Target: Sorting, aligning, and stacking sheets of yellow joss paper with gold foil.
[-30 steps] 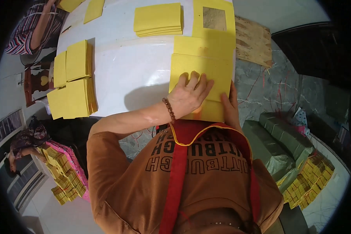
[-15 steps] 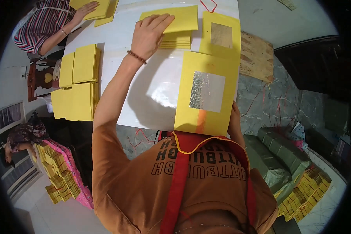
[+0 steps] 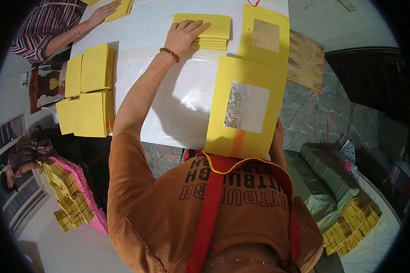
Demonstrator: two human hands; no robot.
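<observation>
1. Head view: the left hand is laid flat, fingers spread, on a small stack of yellow sheets at the far side of the table; nothing is clamped, the palm only presses on the top sheet.
2. The right hand is mostly hidden behind a large yellow sheet with a silver foil square; that sheet is held up near the chest by its right edge, though how the fingers are closed on it cannot be told.
3. Just beyond the held sheet, a second yellow sheet with a gold foil square is seen lying flat on the table, right beside the pressed stack.
4. On the left part of the table, taller piles of plain yellow sheets are stacked; judged from them, much paper is waiting to be handled, while only a sheet or two is seen laid out.
5. At the far left corner, another person's hand rests on a separate yellow pile, a striped sleeve behind it.
6. Farther out, bundles of yellow paper are seen on the floor at the right, next to green wrapped packs, and more yellow bundles at the left.
</observation>
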